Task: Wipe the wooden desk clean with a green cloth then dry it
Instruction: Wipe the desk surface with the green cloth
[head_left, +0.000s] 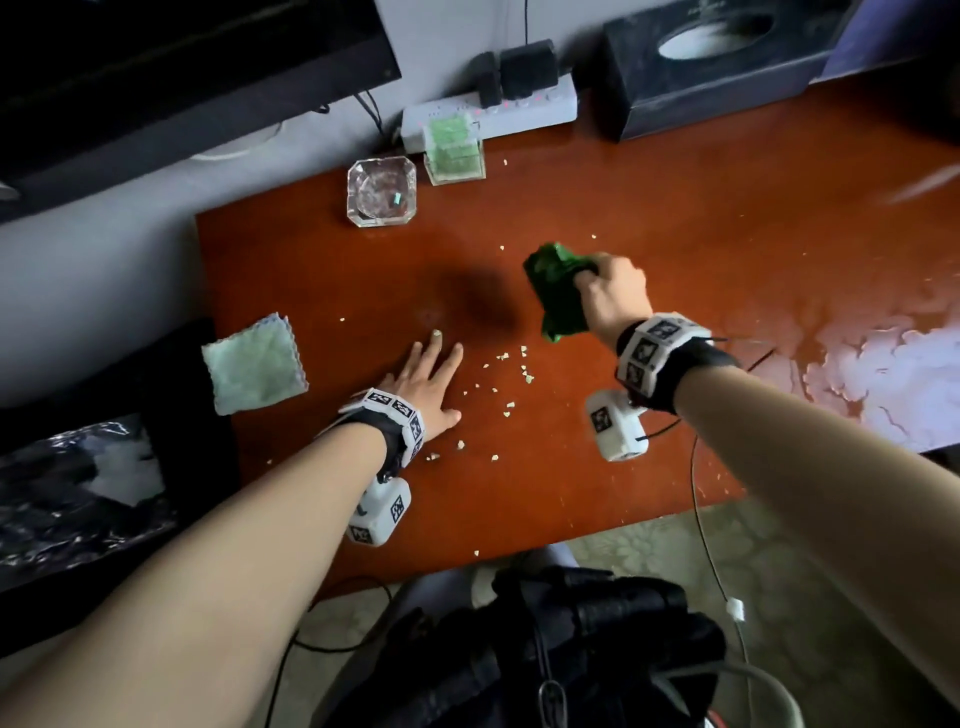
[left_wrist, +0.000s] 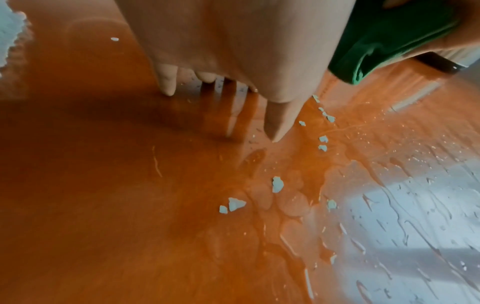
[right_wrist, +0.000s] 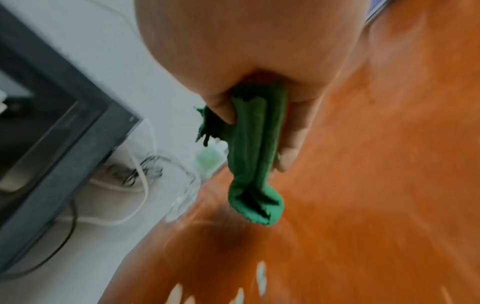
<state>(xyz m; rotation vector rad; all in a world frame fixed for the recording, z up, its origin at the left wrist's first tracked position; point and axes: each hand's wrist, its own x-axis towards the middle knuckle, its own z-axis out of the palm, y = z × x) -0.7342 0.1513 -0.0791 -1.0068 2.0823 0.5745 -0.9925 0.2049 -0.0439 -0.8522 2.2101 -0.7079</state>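
Observation:
A dark green cloth (head_left: 558, 293) hangs bunched in my right hand (head_left: 613, 296), held above the middle of the reddish wooden desk (head_left: 649, 208). In the right wrist view the thumb and fingers grip the green cloth (right_wrist: 255, 156), whose lower end dangles free. My left hand (head_left: 434, 382) lies flat on the desk with straight, spread fingers (left_wrist: 279, 123). Several pale crumbs (head_left: 506, 387) are scattered between the hands, and crumbs (left_wrist: 277, 184) also lie beside wet streaks (left_wrist: 405, 226). A light green cloth (head_left: 254, 364) sits folded at the desk's left edge.
A glass ashtray (head_left: 382, 191) and a small clear green box (head_left: 453, 150) stand at the back, with a white power strip (head_left: 519, 111) and a black tissue box (head_left: 717, 62) behind. A dark monitor (head_left: 182, 67) is at far left. A black bag (head_left: 545, 644) lies below the front edge.

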